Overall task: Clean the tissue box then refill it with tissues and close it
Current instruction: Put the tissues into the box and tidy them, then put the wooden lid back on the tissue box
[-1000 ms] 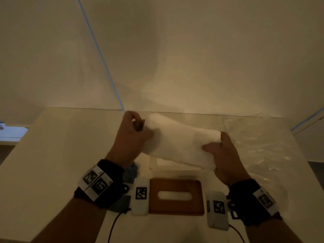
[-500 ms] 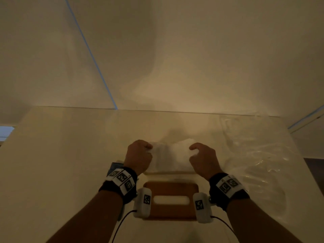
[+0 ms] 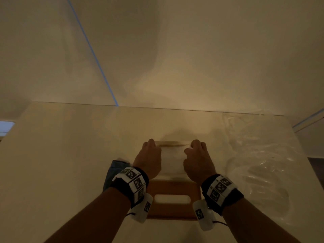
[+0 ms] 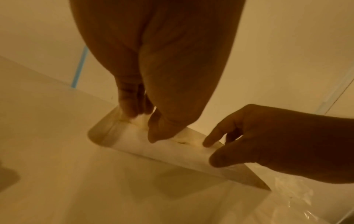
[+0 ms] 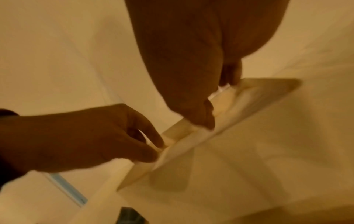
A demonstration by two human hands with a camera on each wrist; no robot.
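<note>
White tissues (image 3: pixel 172 159) in box (image 4: pixel 107 130), both hands (image 3: pixel 149 160) inside

My pale table (image 3: pixel 61 163) carries white open tissue box (image 3: pixel 172 174), brown wooden slotted lid (image 3: pixel 172 189), blue cloth (image 3: pixel 114 170), crinkled clear plastic wrap (image 3: pixel 259 163).

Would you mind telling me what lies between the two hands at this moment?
In the head view, the white tissue stack lies between the left hand and right hand, sitting in the open tissue box.

A white tissue stack (image 3: pixel 172 160) fills a pale box (image 3: pixel 172 143). At six o'clock lies a brown wooden lid (image 3: pixel 172 187); at nine, a blue cloth (image 3: pixel 114 170). Black wristbands (image 3: pixel 130 183) carry black-and-white square markers.
</note>
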